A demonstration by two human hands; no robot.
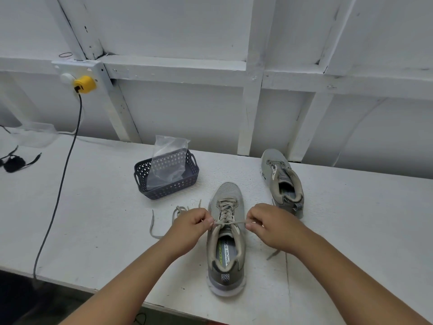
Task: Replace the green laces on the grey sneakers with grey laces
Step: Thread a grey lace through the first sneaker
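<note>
A grey sneaker (226,240) stands on the white table (105,231), toe pointing away from me, with a grey lace (230,222) threaded through its eyelets. My left hand (189,228) pinches one end of that lace at the shoe's left. My right hand (274,227) pinches the other end at the right. The lace is pulled taut across the tongue between both hands. Its loose tails trail on the table at the left (154,227) and at the right (274,254). A second grey sneaker (282,181) with no lace showing sits at the back right.
A dark plastic basket (164,186) holding a clear plastic bag (168,160) stands behind the left hand. A grey cable (63,184) runs from a yellow plug (84,85) on the wall down across the table. Black items (14,163) lie at the far left.
</note>
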